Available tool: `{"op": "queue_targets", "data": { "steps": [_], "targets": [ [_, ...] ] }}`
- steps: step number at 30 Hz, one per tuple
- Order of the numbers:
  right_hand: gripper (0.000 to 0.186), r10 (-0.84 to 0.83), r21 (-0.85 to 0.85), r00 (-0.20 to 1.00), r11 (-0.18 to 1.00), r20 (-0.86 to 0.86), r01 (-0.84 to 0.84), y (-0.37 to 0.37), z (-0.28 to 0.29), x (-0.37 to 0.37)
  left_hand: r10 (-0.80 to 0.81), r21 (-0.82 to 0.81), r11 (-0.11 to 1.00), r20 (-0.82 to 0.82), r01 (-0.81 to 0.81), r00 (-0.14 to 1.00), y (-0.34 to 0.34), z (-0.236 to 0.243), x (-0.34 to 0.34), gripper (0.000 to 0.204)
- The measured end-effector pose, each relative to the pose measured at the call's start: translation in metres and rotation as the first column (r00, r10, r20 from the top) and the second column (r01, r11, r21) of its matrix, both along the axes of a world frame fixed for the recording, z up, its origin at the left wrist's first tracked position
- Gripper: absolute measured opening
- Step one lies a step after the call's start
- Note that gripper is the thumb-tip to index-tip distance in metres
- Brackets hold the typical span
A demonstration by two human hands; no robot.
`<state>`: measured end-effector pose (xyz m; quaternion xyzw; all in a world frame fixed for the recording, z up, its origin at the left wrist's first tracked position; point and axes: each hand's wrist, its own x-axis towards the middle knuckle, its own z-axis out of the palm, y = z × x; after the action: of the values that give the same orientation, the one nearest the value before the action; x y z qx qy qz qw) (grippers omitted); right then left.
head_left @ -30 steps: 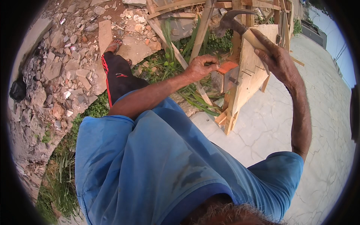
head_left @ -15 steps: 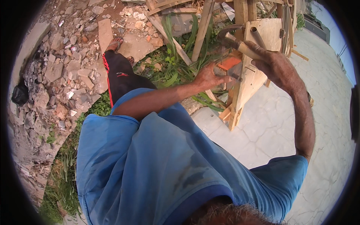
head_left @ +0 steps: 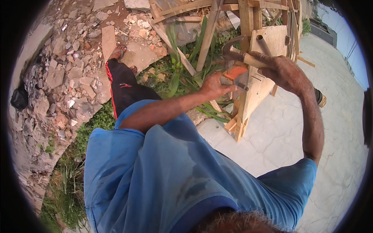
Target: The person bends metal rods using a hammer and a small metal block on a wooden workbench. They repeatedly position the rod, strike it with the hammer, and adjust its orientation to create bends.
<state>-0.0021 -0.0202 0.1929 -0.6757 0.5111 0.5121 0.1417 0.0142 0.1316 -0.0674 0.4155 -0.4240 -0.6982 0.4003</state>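
Observation:
My right hand (head_left: 286, 73) is wrapped round the wooden handle of a claw hammer (head_left: 232, 52), its metal head pointing left. Just under that head, my left hand (head_left: 215, 86) grips an orange block-like piece (head_left: 235, 72), fingers on its far side and thumb apart below. A short dark metal rod (head_left: 243, 86) reaches from the thumb's tip toward the edge of an upright plywood board (head_left: 254, 93). Whether the rod is part of the orange piece I cannot tell. Behind the hammer handle, a metal pipe (head_left: 263, 44) slants against the board.
Wooden posts and slats (head_left: 210, 35) stand beyond my hands, with long green leaves (head_left: 175, 73) among them. Broken stone and rubble (head_left: 74, 77) cover the left side. Pale cracked paving (head_left: 334, 155) lies to the right. A dark round thing with a tan end (head_left: 321, 98) shows beside my right forearm.
The hammer head has come down closer to the orange piece. My left hand keeps its grip. The whole view has shifted slightly.

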Motion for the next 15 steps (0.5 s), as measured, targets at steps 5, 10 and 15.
{"op": "queue_targets", "data": {
  "steps": [5,10,15],
  "targets": [
    [0.059,0.079,-0.446,0.838,0.872,0.539,0.204,-0.01,0.02,0.003,-0.047,0.08,0.995,-0.118,0.057,0.992,0.001,-0.01,-0.011,0.076],
    [0.058,0.012,-0.173,0.997,0.985,0.082,0.003,0.015,-0.003,-0.005,-0.068,0.099,0.991,-0.188,0.088,0.98,0.002,-0.013,-0.014,0.081],
    [0.055,0.023,-0.31,0.948,0.947,0.318,0.081,0.007,0.013,-0.007,-0.07,0.074,0.994,-0.157,0.082,0.985,0.0,-0.005,-0.002,0.081]
  ]
}}
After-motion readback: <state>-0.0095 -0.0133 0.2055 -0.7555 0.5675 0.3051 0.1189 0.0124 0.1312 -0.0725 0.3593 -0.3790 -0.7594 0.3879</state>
